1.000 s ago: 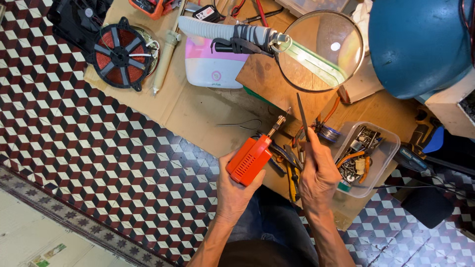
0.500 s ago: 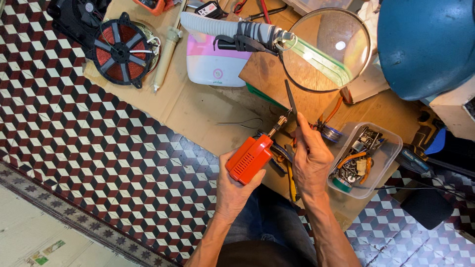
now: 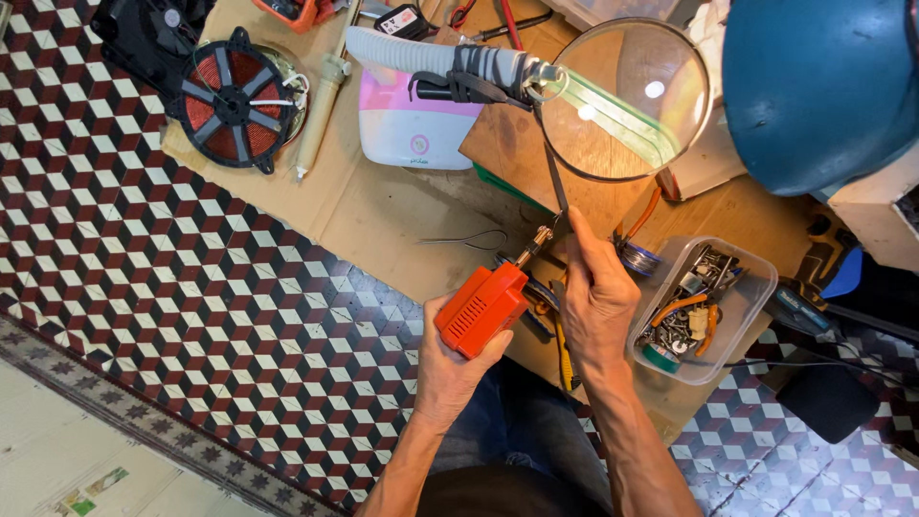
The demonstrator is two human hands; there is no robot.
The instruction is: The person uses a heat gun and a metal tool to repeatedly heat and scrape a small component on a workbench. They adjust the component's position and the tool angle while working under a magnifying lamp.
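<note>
Orange plastic fills my left hand (image 3: 458,356): my fingers are wrapped tight around the body of a soldering gun (image 3: 481,308), its metal tip aimed up and away toward the middle of the tabletop (image 3: 383,215). My right hand (image 3: 595,297) is closed in a pinch on a thin dark rod (image 3: 555,177), some slim tool or strip that stands nearly upright, its lower end meeting the gun's tip just in front of my knuckles. Both sit above the cardboard-covered tabletop, close to my body, with the big round magnifying glass (image 3: 627,96) just beyond them. To my right lies a clear plastic tub (image 3: 756,287) of screws and orange-handled bits, and beside it a small spool of wire (image 3: 639,258). Far left rests a red coil disc (image 3: 233,101). As I judge it, I am bringing tip and rod together at the joint; what comes next calls for steady hands, holding the contact point without slipping, and keeping my right fingers clear of the hot end
</note>
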